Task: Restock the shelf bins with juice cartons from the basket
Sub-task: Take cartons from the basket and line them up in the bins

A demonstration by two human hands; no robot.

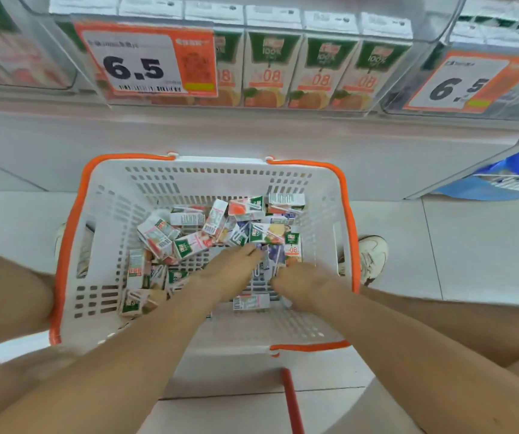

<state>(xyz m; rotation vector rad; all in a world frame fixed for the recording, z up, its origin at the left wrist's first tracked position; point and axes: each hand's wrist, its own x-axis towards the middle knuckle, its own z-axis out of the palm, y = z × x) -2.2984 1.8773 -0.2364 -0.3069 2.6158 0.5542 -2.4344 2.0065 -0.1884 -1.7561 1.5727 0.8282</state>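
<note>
Both my arms reach into the white basket [111, 220] at mid-frame, where loose juice cartons [189, 242] lie jumbled. My left grip [226, 274] is spread flat, fingertips touching a purple carton [272, 255]. My right grip [302, 283] curls downward just beside it; whether it pinches anything, I cannot tell. Along the top, the clear shelf bin [427, 26] holds upright cartons [270, 70].

Basket [111, 195] — left hand [230, 272], right hand [303, 281] among cartons [158, 238].

Perforated plastic basket [120, 195]; glossy cartons [189, 245].
</note>
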